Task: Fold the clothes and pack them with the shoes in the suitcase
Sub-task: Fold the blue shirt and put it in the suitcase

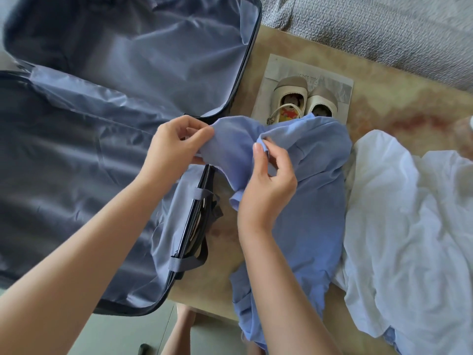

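— What are your hands holding?
— My left hand (176, 142) and right hand (266, 185) both pinch the crumpled light-blue cotton shirt (317, 201) on the beige table (396, 106), beside the open grey-lined suitcase (76, 162).
— And beyond?
— Cream strapped shoes (294, 88) on newspaper (279, 70).

The left hand (179, 142) and right hand (268, 180) each pinch a fold of the blue garment (314, 201). It stretches between the fingers (197, 130) and trails below them over the counter (409, 106) edge. Left of the fingers lies the open suitcase (102, 124). Just beyond them, shoes (304, 98) stand on newspaper (281, 70). To their right lies a crumpled white garment (409, 213).
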### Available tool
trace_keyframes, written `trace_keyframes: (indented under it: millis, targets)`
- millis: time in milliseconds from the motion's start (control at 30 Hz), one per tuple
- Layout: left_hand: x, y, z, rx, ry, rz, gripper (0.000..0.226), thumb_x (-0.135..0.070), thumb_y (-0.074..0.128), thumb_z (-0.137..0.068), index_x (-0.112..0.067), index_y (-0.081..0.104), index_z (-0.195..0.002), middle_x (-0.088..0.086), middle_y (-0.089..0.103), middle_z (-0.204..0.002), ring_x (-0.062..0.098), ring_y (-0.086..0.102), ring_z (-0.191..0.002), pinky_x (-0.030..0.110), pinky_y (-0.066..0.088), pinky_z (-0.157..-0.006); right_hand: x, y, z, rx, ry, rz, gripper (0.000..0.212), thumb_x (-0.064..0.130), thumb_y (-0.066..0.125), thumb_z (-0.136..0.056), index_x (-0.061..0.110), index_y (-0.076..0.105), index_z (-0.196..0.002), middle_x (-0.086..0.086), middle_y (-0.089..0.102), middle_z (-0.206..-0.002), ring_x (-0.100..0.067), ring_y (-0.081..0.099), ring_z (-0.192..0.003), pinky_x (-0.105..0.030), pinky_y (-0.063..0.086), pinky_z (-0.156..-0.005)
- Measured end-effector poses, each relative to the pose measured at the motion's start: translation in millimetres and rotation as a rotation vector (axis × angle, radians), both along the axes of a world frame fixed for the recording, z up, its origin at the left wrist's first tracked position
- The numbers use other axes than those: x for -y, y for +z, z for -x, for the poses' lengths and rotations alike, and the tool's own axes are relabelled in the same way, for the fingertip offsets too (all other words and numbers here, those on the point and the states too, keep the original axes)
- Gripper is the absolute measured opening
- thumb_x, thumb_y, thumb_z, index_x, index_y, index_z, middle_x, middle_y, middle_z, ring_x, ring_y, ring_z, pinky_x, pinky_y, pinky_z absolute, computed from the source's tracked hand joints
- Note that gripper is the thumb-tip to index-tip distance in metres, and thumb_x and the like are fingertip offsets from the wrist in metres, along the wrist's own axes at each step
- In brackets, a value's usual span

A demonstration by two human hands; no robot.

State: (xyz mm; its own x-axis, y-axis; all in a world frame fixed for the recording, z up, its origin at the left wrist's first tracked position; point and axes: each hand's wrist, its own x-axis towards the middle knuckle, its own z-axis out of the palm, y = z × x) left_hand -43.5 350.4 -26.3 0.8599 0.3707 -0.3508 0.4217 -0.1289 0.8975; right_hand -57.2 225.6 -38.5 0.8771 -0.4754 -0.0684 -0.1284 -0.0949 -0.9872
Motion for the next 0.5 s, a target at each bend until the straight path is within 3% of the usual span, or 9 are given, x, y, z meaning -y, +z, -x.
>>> trace_keyframes:
  millis: [100, 267, 400, 500]
  targets:
    - [5.9, 1.6, 3.3, 0.031, 0.038, 0.039, 0.010, -0.016, 0.068, -0.087, -0.020, 0.069, -0.077, -0.008, 0.067, -0.062, 0.007, 0.063, -0.060, 0.027, 0.058, -0.064, -17.9, 6.7, 1.2, 0.054, 0.000, 0.058, 0.008, 0.013, 0.069, -0.086, 0.011, 0.074, -0.092, 0.002, 0.060, -0.088, -0.015, 0.062, -0.080, -0.020, 0.048, -0.071]
    - [10.9, -0.1, 10.1, 0.031, 0.028, 0.076, 0.007, -0.016, 0.066, -0.088, -0.015, 0.073, -0.087, -0.005, 0.070, -0.066, 0.005, 0.066, -0.064, 0.010, 0.046, -0.053, -34.3, 0.1, 6.3, -0.060, 0.165, 0.117, 0.016, 0.019, 0.064, -0.090, 0.012, 0.073, -0.102, 0.005, 0.062, -0.086, -0.006, 0.059, -0.079, -0.007, 0.040, -0.067]
    - [2.4, -6.7, 14.5, 0.002, 0.029, 0.086, 0.012, -0.018, 0.063, -0.090, -0.023, 0.072, -0.085, -0.012, 0.069, -0.063, 0.002, 0.066, -0.065, 0.013, 0.050, -0.061, -33.4, -2.7, 11.6, -0.030, 0.269, 0.195, 0.021, 0.016, 0.060, -0.093, 0.010, 0.071, -0.109, 0.009, 0.059, -0.088, -0.009, 0.061, -0.084, -0.010, 0.044, -0.071]
    - [-1.7, -11.6, 13.6, -0.006, 0.023, 0.080, 0.013, -0.022, 0.064, -0.090, -0.026, 0.073, -0.083, 0.001, 0.074, -0.074, 0.014, 0.068, -0.075, 0.033, 0.057, -0.082, -33.8, -4.3, 16.8, -0.016, 0.323, 0.223, 0.021, 0.015, 0.059, -0.094, 0.010, 0.070, -0.111, 0.009, 0.060, -0.089, -0.008, 0.060, -0.083, -0.015, 0.047, -0.072]
